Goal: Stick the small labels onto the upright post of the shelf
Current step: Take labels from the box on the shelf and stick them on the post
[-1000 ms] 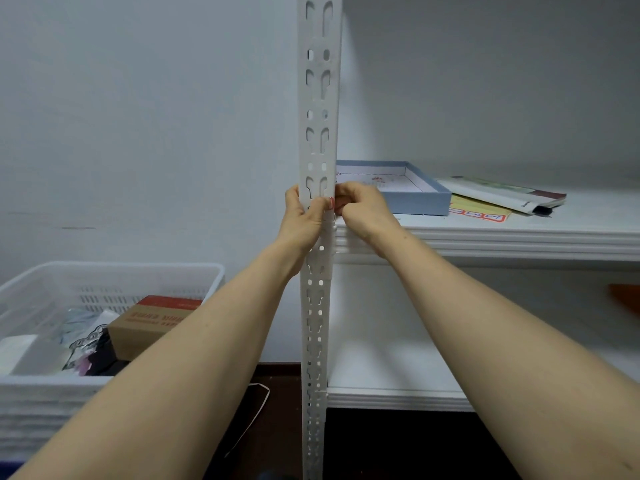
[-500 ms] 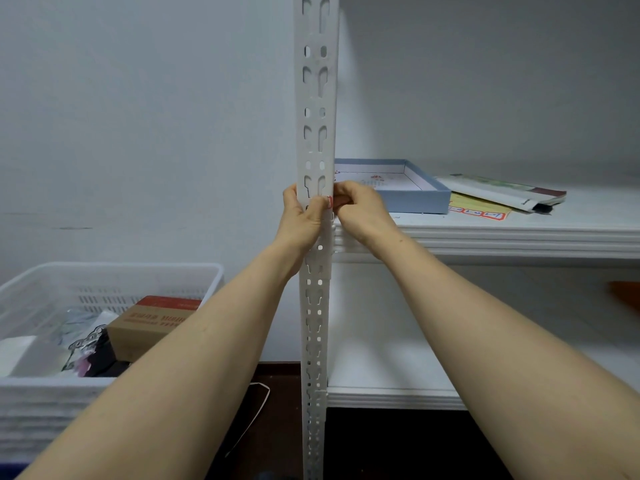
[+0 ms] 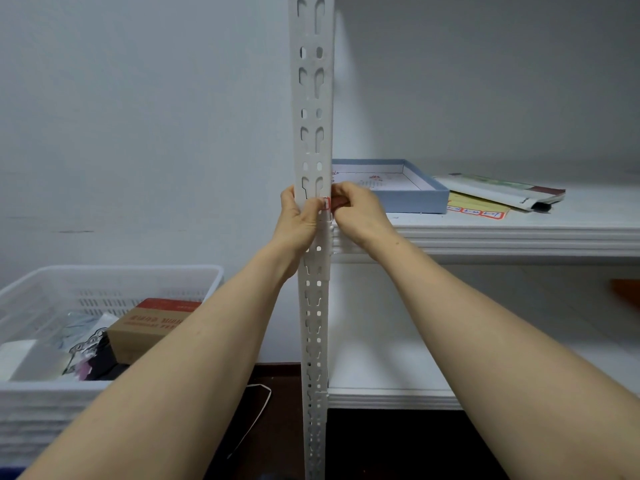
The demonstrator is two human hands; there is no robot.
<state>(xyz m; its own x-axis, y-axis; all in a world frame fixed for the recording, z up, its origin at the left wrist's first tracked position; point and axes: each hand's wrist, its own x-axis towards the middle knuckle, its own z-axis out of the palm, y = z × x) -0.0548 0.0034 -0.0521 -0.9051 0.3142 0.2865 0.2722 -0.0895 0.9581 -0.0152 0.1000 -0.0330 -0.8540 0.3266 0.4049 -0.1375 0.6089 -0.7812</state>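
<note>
Small label (image 3: 326,203) on post (image 3: 313,116), level with shelf (image 3: 519,233).
Left hand (image 3: 299,220) curls round post, thumb pinning label, likely for steadiness; right hand (image 3: 356,213) fingers curled, pinching its free edge.

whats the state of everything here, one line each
upright post, standing, gripped by the left hand
small label, at the post's right edge, pinched by the right hand
blue box, open, on the upper shelf
white basket, holding a brown carton
yellow sheet, flat, partly under a white pouch
</note>
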